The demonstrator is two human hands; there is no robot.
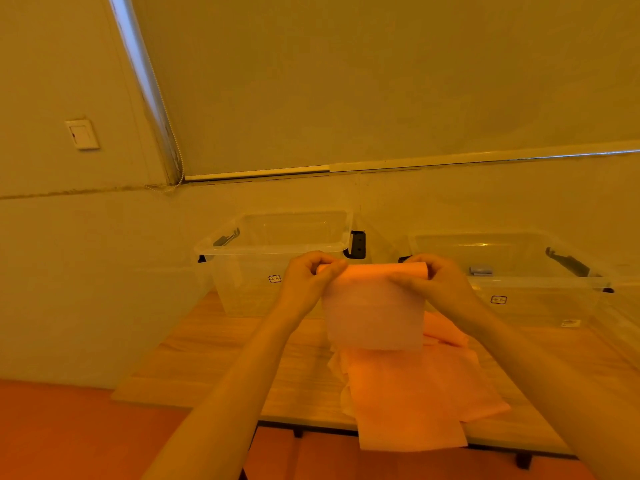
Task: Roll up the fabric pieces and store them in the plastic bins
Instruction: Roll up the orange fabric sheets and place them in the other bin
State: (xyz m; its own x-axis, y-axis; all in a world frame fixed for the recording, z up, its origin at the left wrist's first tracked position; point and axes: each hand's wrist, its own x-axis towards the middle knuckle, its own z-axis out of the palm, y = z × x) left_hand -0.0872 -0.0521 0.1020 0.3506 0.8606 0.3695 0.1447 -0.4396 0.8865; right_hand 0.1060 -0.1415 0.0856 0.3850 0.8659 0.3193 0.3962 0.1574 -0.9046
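- The left hand (309, 276) and the right hand (437, 279) each had fingers curled round one end of a partly rolled fabric piece (374, 306), held in the air above the table (214, 358); its loose end hung down between the forearms.
- Below it, a heap of orange fabric pieces (415, 386) lay on the table, one sheet drooping over the near edge.
- The left bin (242, 271) stood at the table's far edge, just behind the left hand; the right bin (540, 292) stood to its right, with a gap between them.
- Bare tabletop lay to the left of the heap, reaching the left edge.
- A small grey thing (480, 270) lay inside the right bin, too blurred to name.
- The hands hid both ends of the roll, and the held sheet covered the far side of the heap.
- Orange light tinted everything, so true colours were hard to judge.
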